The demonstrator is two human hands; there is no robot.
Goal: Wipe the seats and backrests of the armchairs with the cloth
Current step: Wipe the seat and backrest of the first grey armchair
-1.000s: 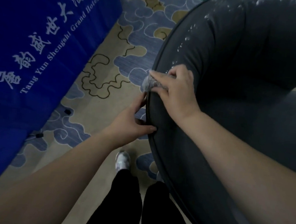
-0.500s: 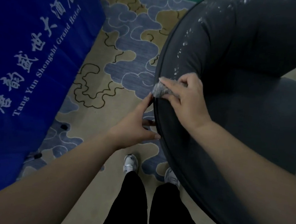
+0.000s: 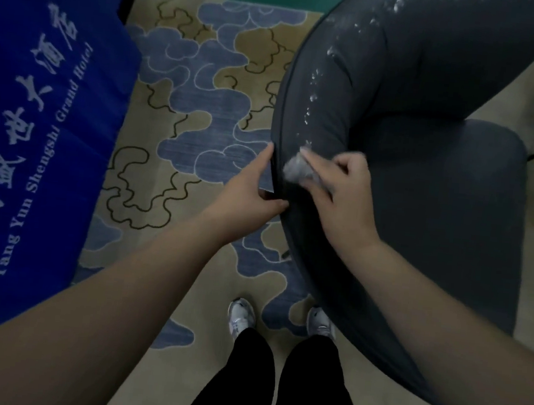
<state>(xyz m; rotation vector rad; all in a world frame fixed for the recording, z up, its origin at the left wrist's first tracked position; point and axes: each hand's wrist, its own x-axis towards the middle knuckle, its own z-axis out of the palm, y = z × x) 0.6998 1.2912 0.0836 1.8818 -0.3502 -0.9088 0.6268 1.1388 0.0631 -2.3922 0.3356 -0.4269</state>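
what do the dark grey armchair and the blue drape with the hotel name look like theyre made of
Dark grey armchair: likely matte woven upholstery over padding; no shine, soft rounded edges, a piped seam. Blue drape with white lettering: seemingly smooth synthetic cloth with a slight sheen, hanging in soft folds.

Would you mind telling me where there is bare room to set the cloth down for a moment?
The seat cushion, right of the right hand, is bare. So is the carpet between the blue banner and the backrest. It is crowded at the backrest's rim, where the left hand grips and the cloth wipes.
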